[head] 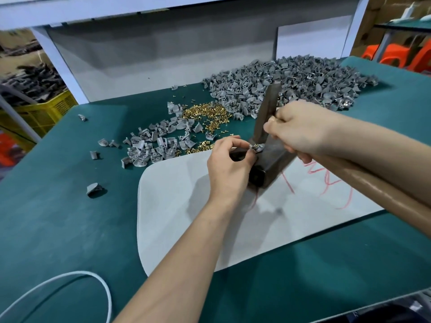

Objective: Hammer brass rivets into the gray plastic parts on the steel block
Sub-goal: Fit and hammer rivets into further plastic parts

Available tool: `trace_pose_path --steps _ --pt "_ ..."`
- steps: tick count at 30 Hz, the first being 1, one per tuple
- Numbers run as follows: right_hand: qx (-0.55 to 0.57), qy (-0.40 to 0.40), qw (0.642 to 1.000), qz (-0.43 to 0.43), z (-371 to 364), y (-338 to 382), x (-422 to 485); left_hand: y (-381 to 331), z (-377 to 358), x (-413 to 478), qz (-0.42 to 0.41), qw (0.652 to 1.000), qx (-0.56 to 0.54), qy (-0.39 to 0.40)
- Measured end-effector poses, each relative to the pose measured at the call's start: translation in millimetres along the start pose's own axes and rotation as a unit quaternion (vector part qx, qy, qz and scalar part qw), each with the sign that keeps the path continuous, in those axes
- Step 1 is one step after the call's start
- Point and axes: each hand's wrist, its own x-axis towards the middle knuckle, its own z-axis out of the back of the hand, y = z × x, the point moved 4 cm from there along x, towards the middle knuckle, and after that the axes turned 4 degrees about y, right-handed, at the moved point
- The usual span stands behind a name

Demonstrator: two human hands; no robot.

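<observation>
While my left hand (229, 162) pinches the gray plastic part (256, 148) edgewise on the steel block (272, 160), it seems light, stiff, skid-prone. Right hand (303, 129) grips the hammer (268, 106) near its head.

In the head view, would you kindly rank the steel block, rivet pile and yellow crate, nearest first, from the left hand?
1. Steel block, right beside the left hand.
2. Rivet pile, just beyond.
3. Yellow crate, far left, off the table.

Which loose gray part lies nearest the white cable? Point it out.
The lone gray part left of the white sheet's corner; all others lie farther back.
</observation>
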Motion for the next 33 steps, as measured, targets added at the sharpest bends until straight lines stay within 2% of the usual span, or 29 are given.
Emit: trace_pose_path --steps 4,7,10,16,21,28,33 --pt "0.087 -0.056 0.995 0.018 4.6 -3.3 8.0 -1.6 -1.5 -1.3 0.001 1.0 -0.016 0.017" --pt "0.176 -0.029 0.984 -0.01 -0.3 -5.0 12.4 -5.6 -2.0 -4.0 -0.017 1.0 0.0 0.015" --pt "0.174 0.041 0.983 -0.031 -17.1 -4.6 13.0 -4.8 -2.4 -5.0 -0.022 1.0 0.015 0.006" --pt "0.182 0.03 0.982 -0.04 -25.5 -5.7 16.5 -5.6 -1.4 -6.8 -0.017 0.999 0.034 -0.016" --pt "0.115 0.032 0.992 -0.033 -20.1 -0.8 19.5 -7.5 -1.2 -7.9 -0.03 0.997 0.065 -0.022" --pt "-0.037 0.019 0.999 -0.025 -19.1 21.0 27.5 -6.7 -1.5 -8.4 -0.044 0.995 0.08 -0.029" --pt "-0.057 0.026 0.997 -0.037 -16.3 25.8 29.7 -7.8 -1.7 -9.8 -0.05 0.992 0.111 -0.029"
